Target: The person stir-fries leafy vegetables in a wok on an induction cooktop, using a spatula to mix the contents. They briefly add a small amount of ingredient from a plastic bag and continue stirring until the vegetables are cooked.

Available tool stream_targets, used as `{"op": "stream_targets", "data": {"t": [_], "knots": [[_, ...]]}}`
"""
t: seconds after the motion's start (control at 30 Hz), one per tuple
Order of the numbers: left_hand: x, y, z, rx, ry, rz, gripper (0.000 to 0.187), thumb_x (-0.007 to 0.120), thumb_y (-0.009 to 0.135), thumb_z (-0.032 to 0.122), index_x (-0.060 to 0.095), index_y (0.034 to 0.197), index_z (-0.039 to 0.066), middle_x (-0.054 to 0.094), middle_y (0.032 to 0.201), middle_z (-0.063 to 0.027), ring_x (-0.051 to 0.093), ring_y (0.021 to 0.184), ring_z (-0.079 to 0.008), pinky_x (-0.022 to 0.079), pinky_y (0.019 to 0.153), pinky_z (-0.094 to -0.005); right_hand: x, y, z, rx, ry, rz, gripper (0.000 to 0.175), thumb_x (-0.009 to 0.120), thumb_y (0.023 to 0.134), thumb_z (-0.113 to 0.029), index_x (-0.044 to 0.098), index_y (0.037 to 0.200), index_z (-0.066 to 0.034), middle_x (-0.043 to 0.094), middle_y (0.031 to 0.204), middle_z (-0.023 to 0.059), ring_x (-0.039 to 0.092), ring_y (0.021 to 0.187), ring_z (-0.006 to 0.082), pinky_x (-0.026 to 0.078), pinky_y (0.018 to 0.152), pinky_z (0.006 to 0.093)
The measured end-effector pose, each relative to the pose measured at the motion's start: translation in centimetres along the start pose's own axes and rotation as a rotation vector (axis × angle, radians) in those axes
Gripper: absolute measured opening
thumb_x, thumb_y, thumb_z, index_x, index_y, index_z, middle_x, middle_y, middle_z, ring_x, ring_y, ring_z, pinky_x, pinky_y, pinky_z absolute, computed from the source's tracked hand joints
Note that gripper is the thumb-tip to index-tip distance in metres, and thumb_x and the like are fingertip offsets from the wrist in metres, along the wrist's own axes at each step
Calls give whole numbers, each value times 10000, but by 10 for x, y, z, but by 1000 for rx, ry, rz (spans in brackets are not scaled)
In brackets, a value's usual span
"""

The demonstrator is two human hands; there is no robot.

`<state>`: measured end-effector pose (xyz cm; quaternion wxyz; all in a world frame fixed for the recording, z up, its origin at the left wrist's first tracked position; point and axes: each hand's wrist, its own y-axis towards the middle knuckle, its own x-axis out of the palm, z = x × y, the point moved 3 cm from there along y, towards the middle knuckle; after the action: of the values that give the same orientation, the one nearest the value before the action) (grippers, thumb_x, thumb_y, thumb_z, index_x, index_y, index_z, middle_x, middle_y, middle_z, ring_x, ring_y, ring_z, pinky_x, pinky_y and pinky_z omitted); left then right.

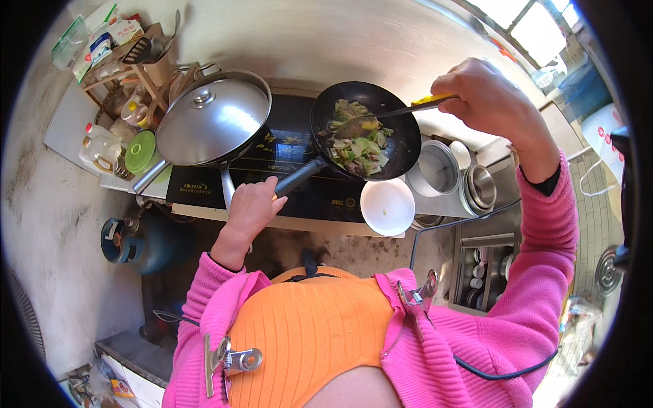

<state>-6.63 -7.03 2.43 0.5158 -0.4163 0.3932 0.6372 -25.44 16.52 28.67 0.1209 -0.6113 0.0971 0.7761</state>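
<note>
My left hand (pixel 254 205) grips the handle of a black wok (pixel 403 148) that stands at the right of a black glass-topped stove (pixel 224 193). Chopped leafy vegetables, with what looks like bits of meat, lie in this wok (pixel 359 150). Raised above the wok's right side, my right hand (pixel 482 97) holds a metal spatula (pixel 403 110) with a yellow part on its handle; its blade rests among the vegetables. A white bowl (pixel 387 206) with a small scrap inside sits at the stove's front right edge, just below the wok.
A second pan (pixel 214 120) with a domed metal lid stands on the left burner. Farther left are a green lidded container (pixel 141 152), bottles and a wooden rack (pixel 109 76). Metal bowls (pixel 481 186) and a pot (pixel 437 166) stand at right. A blue gas cylinder (pixel 153 247) is below left.
</note>
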Motion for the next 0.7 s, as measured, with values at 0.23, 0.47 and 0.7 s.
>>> {"op": "stream_targets", "data": {"t": [0.23, 0.47, 0.7], "knots": [[0, 1, -2, 32, -12, -11, 305, 717, 806, 305, 589, 933, 59, 672, 724, -139, 653, 690, -353, 509, 620, -450, 54, 30, -27, 290, 96, -430, 151, 671, 792, -162, 691, 867, -33, 648, 821, 163, 611, 940, 336, 495, 837, 414], [2, 2, -5, 45, -18, -31, 299, 714, 811, 307, 580, 904, 56, 674, 714, -132, 656, 684, -352, 513, 623, -452, 45, 19, -48, 212, -21, -244, 120, 652, 768, -107, 697, 858, -42, 671, 817, 171, 653, 868, 347, 506, 815, 435], [2, 3, -6, 58, -11, -16, 305, 710, 813, 317, 580, 906, 57, 676, 717, -134, 656, 681, -353, 514, 627, -454, 52, -22, -37, 238, -45, -257, 131, 700, 769, -75, 686, 898, -61, 676, 853, 143, 655, 871, 311, 509, 784, 393]]}}
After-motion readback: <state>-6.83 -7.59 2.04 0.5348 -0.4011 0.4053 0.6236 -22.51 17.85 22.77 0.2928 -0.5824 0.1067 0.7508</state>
